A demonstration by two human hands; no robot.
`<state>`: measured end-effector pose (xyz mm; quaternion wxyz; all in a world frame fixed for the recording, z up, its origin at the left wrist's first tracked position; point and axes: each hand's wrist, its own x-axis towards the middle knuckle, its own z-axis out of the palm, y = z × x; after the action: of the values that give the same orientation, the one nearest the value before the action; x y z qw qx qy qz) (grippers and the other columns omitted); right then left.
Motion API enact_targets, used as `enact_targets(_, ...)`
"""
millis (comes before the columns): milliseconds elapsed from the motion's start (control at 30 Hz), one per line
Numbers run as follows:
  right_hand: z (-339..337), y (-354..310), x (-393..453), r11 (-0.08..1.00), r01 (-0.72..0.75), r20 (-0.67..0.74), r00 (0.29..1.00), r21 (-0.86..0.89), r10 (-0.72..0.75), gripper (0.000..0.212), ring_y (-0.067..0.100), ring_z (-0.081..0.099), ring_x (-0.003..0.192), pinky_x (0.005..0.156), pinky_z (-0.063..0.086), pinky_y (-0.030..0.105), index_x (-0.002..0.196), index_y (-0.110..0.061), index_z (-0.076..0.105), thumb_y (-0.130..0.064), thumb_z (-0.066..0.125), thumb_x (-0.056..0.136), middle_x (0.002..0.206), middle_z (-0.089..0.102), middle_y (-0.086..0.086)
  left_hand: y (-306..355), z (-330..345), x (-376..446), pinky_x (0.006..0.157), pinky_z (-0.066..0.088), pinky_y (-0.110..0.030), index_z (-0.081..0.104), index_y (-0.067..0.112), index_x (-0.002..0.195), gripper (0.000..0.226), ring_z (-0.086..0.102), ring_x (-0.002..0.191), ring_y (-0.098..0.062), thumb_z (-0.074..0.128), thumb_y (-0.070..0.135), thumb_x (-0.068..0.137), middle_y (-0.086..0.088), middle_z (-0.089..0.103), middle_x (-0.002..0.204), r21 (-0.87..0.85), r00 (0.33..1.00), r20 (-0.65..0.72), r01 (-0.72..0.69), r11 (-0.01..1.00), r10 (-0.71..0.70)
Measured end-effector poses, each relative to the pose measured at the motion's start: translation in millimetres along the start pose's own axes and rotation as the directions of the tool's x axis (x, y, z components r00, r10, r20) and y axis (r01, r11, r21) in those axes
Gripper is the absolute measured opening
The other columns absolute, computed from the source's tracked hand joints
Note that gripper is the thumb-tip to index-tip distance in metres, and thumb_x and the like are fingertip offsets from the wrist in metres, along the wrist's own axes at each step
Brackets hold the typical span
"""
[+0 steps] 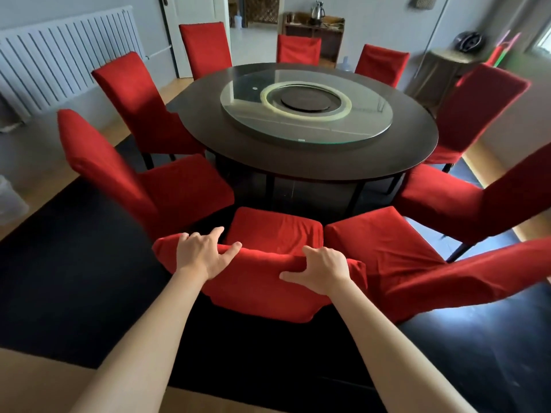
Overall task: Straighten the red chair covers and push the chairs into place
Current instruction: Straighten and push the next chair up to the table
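At the round dark table (pixel 298 162), I log both hands, left (pixel 202 251) and right (pixel 323 269), gripping the nearest red fabric-covered chair's (pixel 259 281) top rail: cover soft, probably slippery.

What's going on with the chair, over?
Both hands, left and right, grip nearest chair's backrest top. Seat cover wrinkled. Neighbouring chairs close alongside.

nearest chair (pixel 277 234) | red cover (pixel 259 290), wrinkled on seat, bunched at backrest top | facing round table, seat front near its edge
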<state>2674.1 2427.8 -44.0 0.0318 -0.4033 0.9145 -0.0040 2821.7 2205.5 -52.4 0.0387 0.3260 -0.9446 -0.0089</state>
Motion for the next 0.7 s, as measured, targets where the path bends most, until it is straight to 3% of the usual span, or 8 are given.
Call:
enact_targets(233, 4.0, 7.8, -6.4, 0.999, 0.037, 0.020, 0.999, -0.013, -0.037, 0.074, 0.007, 0.041, 0.054, 0.054, 0.031, 0.027, 0.072, -0.025, 0.049, -0.096, 0.035, 0.055, 0.059, 0.041, -0.013, 6.4, 0.3, -31.9, 0.091, 0.039, -0.041, 0.061, 0.022, 0.128, 0.098, 0.065, 0.089, -0.026, 0.004, 0.077, 0.071, -0.005, 0.074, 0.086, -0.005, 0.993, -0.105, 0.050, 0.999, -0.050)
enact_targets(500, 5.3, -4.7, -0.2, 1.000, -0.009, 0.008, 1.000, 0.012, 0.009, 0.072, 0.012, 0.046, 0.062, 0.061, 0.035, 0.029, 0.071, -0.025, 0.049, -0.095, 0.038, 0.056, 0.062, 0.042, -0.012, -5.5, 1.5, -18.4, 0.080, 0.040, -0.038, 0.066, 0.019, 0.121, 0.094, 0.064, 0.083, -0.029, 0.008, 0.074, 0.071, -0.008, 0.072, 0.079, -0.011, 0.989, -0.148, 0.009, 1.000, -0.010)
enact_targets(700, 6.2, -32.9, 11.0, 0.998, -0.055, -0.015, 0.998, 0.035, 0.055, 0.074, 0.013, 0.048, 0.064, 0.062, 0.038, 0.029, 0.071, -0.024, 0.050, -0.096, 0.038, 0.055, 0.068, 0.051, -0.009, -36.1, 1.5, 2.8, 0.080, 0.041, -0.038, 0.065, 0.021, 0.123, 0.097, 0.064, 0.086, -0.029, 0.004, 0.073, 0.070, -0.009, 0.073, 0.084, 0.012, 0.983, -0.172, -0.063, 0.998, 0.064)
